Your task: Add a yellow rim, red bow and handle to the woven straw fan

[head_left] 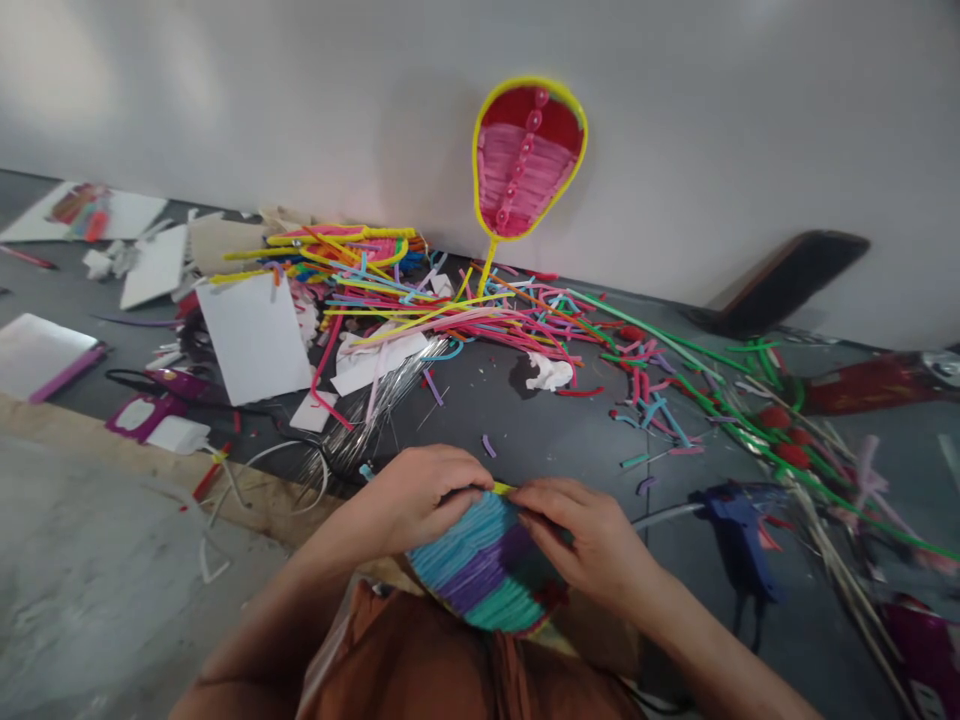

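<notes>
Taking the striped panel (474, 577) as the clock's centre, with 12 leading away from the wearer, clutter crowds the grey counter (461, 415). At 12, a red-and-pink paddle (499, 165) with a yellow rim stands upright before the wall, beyond a loose heap of coloured fuzzy stems (450, 312). A small purple snippet (489, 446) lies just past the hands, also at 12. At 11, a bundle of thin wires (394, 385) slants down near the left hand (431, 495); a white card (255, 340) and a white plug (178, 434) sit around 10. Green stems (660, 340) trail off between 1 and 2, and a blue glue gun (739, 540) rests at 3, near the right forearm.

The panel is low in front of the wearer's body, held at its far edge. Each grip is pinched closed there, thumb against fingers, with a bit of yellow strip (501, 489) showing between the two, the right hand (596, 545) at its end. Its blue, purple and teal bands run from 8 to 2, its rounded edge faces about 6, and with the hands covering parts, its long axis cannot be told for sure
</notes>
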Tool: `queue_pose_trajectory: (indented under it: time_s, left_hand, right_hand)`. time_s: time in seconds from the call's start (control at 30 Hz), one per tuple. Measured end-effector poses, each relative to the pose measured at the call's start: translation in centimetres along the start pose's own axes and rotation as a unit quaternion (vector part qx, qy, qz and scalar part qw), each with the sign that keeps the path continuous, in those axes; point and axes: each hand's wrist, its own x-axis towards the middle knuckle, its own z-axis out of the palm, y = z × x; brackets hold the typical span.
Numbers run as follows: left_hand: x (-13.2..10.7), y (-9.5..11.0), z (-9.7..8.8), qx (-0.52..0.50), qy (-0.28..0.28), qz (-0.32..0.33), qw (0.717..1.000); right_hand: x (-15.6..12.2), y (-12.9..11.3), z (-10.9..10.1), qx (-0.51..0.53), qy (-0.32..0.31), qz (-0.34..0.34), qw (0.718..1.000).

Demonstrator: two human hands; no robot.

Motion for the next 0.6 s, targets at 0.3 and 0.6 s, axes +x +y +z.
queue_pose_trajectory:
  time_s: [0.3, 0.6]
  left_hand:
    - [0.0, 0.3, -0.1, -0.048, -0.026, -0.084, 0.995]
    - [1.4, 0.3, 0.5, -0.152, -0.041, -0.111, 0.981]
  right_hand:
    - [0.0, -0.3, 0.1, -0.026, 0.002, -0.013, 1.000]
    - [0.0, -1.1, 0.1, -0.082, 0.008, -0.032, 0.996]
